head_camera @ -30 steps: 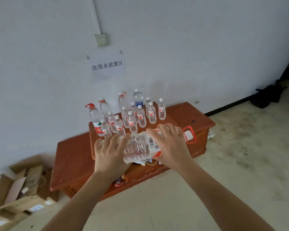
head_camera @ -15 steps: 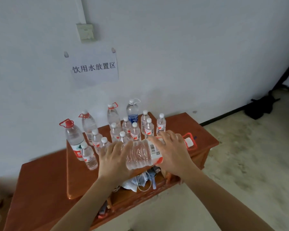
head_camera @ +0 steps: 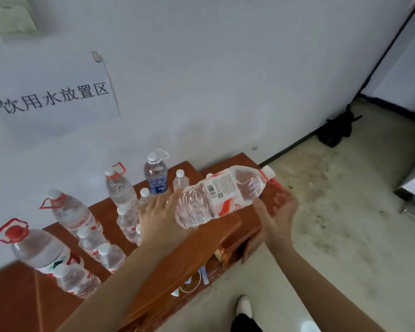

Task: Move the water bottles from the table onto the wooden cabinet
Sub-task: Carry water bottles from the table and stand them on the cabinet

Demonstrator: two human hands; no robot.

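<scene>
Head view: a large water bottle (head_camera: 216,195) is held in the air over the right part of the wooden cabinet (head_camera: 213,236), carried between both hands. It lies almost on its side, with the base low on the left and the neck raised to the right. It is clear ribbed plastic with water inside. A white label with red swirls, a barcode and a block of fine print wraps its middle. It has a white cap, and a red carrying loop sits at the neck.

The left hand (head_camera: 161,216) shows its back to the camera. Its fingers are spread and nearly straight, pressed against the base end. The right hand (head_camera: 277,212) sits palm up under the shoulder of the bottle. Its thumb lies at the lower edge of the label, and its fingers curve up behind the bottle, showing faintly through the plastic. This hand is blurred.

More bottles stand upright on the cabinet to the left of the hands. There is a blue-labelled bottle (head_camera: 156,176) near the wall, a big red-capped bottle (head_camera: 34,250) at the far left, and several small bottles (head_camera: 110,257) clustered between them.

A paper sign (head_camera: 55,99) with black characters hangs on the white wall above. A white shoe (head_camera: 244,305) shows on the concrete floor below the right forearm.
</scene>
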